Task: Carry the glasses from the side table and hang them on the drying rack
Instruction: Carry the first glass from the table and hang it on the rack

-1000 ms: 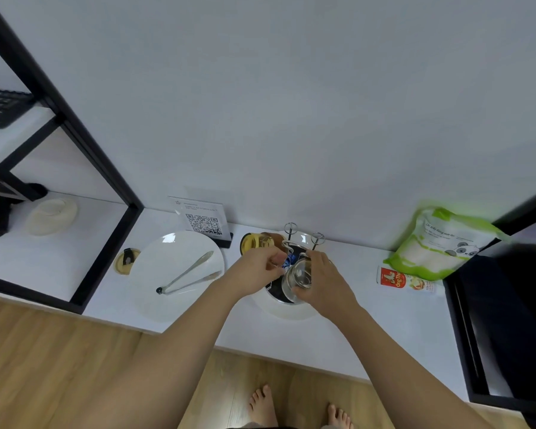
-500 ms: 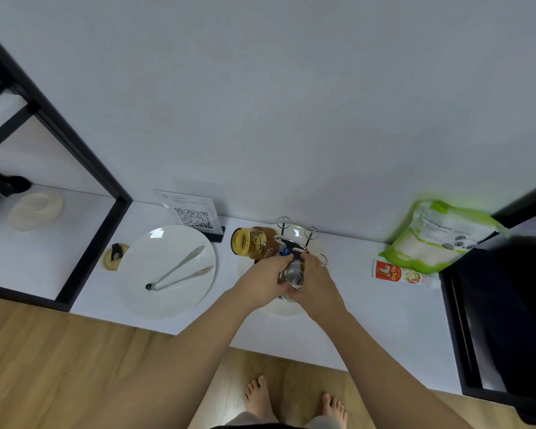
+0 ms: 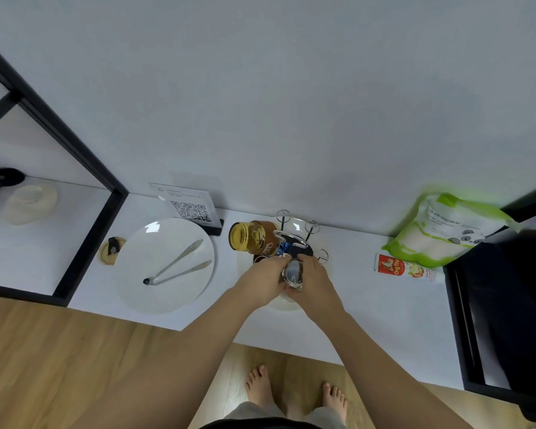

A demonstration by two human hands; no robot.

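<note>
The glass (image 3: 292, 271) lay on its side, clasped between the left hand (image 3: 265, 281) and right hand (image 3: 314, 281), both in a closed grip, just short of the drying rack (image 3: 297, 236) prongs beyond on the desk (image 3: 369, 305)

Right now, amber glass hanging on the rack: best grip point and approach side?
Probably take the amber glass around its body, coming from the left, the plate side. It hangs tilted on the drying rack with its open mouth pointing left and outward, so that flank is exposed. Both hands, left hand and right hand, already crowd the clear glass at the rack's near side.
</note>
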